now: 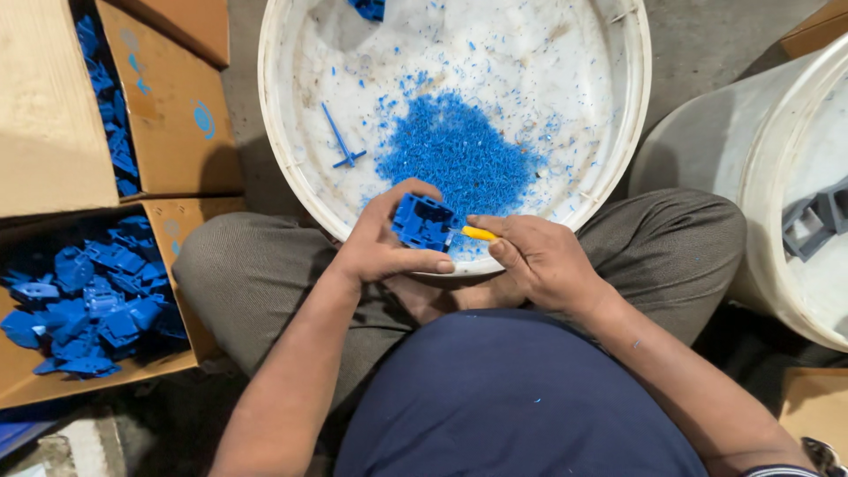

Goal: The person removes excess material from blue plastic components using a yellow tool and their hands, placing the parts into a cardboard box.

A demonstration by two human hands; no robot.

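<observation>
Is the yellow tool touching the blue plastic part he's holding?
Touching. The head view shows the yellow-handled tool in the right hand meeting the edge of the blue plastic part held by the left hand.

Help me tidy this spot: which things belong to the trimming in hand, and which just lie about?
In use: left hand holding square blue plastic part; right hand with yellow-handled tool; white round tub of blue shavings.

Lying about: blue T-shaped stick; second white tub with grey parts.
</observation>
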